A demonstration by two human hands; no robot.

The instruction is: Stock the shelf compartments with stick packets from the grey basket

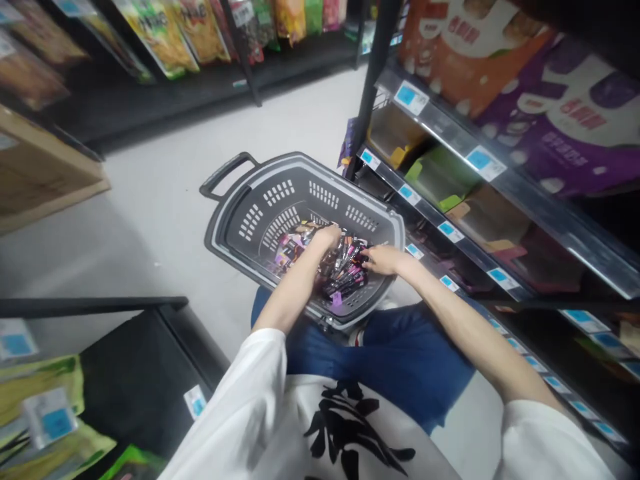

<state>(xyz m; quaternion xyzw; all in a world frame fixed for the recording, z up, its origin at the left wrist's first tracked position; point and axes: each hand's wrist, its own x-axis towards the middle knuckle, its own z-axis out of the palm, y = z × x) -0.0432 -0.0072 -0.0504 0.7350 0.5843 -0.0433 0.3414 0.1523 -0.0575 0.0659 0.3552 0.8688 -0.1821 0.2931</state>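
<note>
A grey plastic shopping basket (235,220) stands on the floor in front of my knees. Its bottom is covered with several small pink, purple and black snack packets (345,270). My left hand (327,239) reaches into the pile, fingers curled down among the packets. On the right side of the pile rests my right hand (383,260), fingers bent and pinching at the wrappers. Motion blur hides what each hand actually holds.
Store shelves (500,180) with blue price tags and boxed goods run along my right. A low black shelf (135,367) with green packets is at my left. Bagged snacks line the far shelf across the pale floor (150,200). The basket's black handle (227,170) sticks out at its far left.
</note>
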